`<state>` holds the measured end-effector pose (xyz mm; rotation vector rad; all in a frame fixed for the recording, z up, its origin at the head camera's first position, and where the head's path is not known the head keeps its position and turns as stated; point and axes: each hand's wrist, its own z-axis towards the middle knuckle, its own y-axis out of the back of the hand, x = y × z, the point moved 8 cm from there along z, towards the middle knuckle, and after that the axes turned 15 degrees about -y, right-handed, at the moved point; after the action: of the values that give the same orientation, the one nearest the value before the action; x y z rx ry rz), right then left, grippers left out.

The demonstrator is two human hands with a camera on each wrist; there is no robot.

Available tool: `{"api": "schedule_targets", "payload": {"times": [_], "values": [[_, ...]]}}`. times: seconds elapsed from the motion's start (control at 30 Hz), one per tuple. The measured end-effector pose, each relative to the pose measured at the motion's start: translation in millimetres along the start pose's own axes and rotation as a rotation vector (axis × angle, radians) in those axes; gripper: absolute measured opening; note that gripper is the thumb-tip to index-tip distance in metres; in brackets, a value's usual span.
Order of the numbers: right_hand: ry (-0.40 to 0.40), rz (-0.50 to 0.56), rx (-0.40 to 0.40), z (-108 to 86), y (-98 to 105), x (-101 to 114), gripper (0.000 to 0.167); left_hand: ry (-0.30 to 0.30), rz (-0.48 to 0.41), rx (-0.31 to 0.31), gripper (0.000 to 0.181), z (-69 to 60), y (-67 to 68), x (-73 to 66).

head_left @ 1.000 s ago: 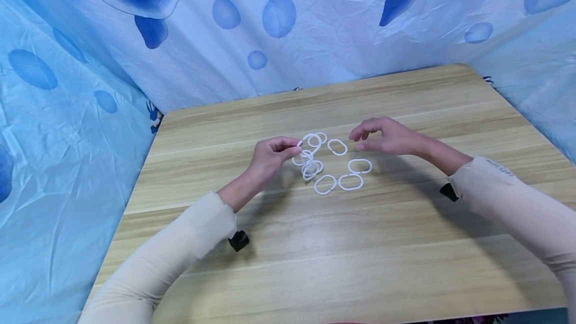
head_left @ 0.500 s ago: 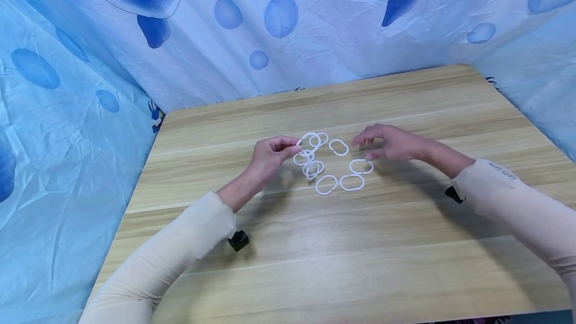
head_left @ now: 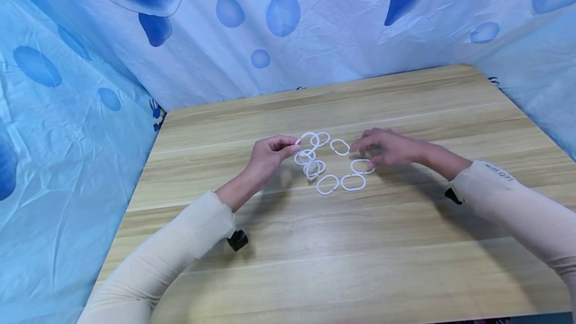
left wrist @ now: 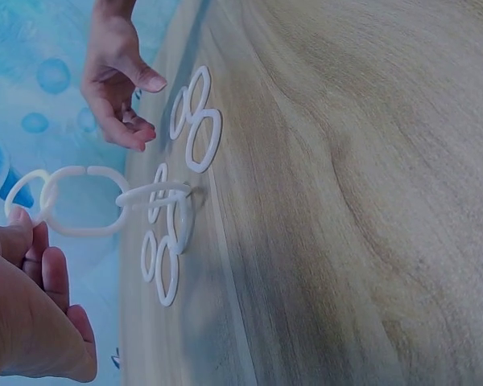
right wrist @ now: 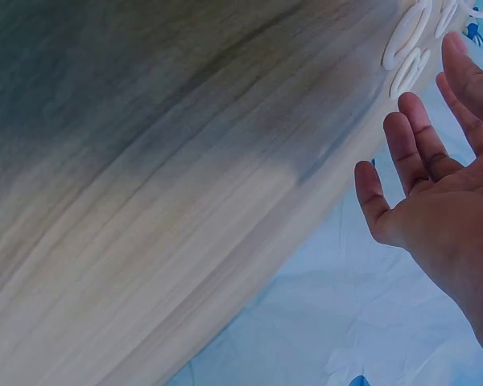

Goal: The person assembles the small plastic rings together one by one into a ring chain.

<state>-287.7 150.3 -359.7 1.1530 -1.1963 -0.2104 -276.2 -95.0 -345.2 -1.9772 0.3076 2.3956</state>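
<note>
My left hand (head_left: 272, 153) pinches a white C-shaped plastic ring (head_left: 309, 133) between thumb and fingers, raised off the table. In the left wrist view, a second oval link (left wrist: 86, 233) hangs from it, with further links trailing below toward the tabletop. My right hand (head_left: 391, 148) hovers over the right side of the loose links, fingers loosely bent and apart, holding nothing. Nearest to it lie one oval link (head_left: 361, 160) under the thumb side and another by the fingertips. Two more loose links, one of them an oval link (head_left: 353, 190), lie at the front of the group.
A wood-grain table (head_left: 315, 264) spreads under both arms. Behind and beside it hangs a blue curtain (head_left: 189, 64) with whale and bubble prints. Black wrist cameras, such as the left camera (head_left: 237, 240), sit under the sleeve cuffs.
My right hand has lowered and come slightly nearer over the loose links at the right. My left hand keeps its pinch on the ring and has barely moved.
</note>
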Motion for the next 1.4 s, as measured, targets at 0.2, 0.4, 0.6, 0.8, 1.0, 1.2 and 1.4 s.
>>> {"api": "schedule_targets", "payload": {"times": [0.2,0.4,0.6,0.8,1.0,1.2,1.4], "values": [[0.051,-0.028,-0.006,-0.9,-3.6,1.8,0.053,0.012,0.014,0.0,0.019,0.1,0.5,1.2],[0.088,-0.119,-0.019,-3.4,-10.1,2.2,0.056,0.022,0.022,0.009,0.023,0.1,-0.7,1.3],[0.086,-0.141,-0.016,-3.2,-14.7,-0.8,0.056,0.029,0.034,0.009,0.024,-0.2,-0.8,2.4],[0.074,-0.141,-0.018,-0.6,-15.4,-3.4,0.054,0.034,0.034,0.009,0.024,-0.1,-1.2,3.1],[0.091,-0.158,-0.043,-1.6,-14.6,-4.0,0.055,0.044,0.025,0.015,0.027,-0.6,-2.1,4.1],[0.034,-0.178,-0.048,-2.8,-15.3,-7.6,0.054,0.046,0.024,0.015,0.028,-0.8,-2.7,4.1],[-0.034,-0.219,-0.048,-5.6,-16.1,-10.9,0.047,0.045,0.032,0.019,0.027,-0.5,-2.7,4.3]]}}
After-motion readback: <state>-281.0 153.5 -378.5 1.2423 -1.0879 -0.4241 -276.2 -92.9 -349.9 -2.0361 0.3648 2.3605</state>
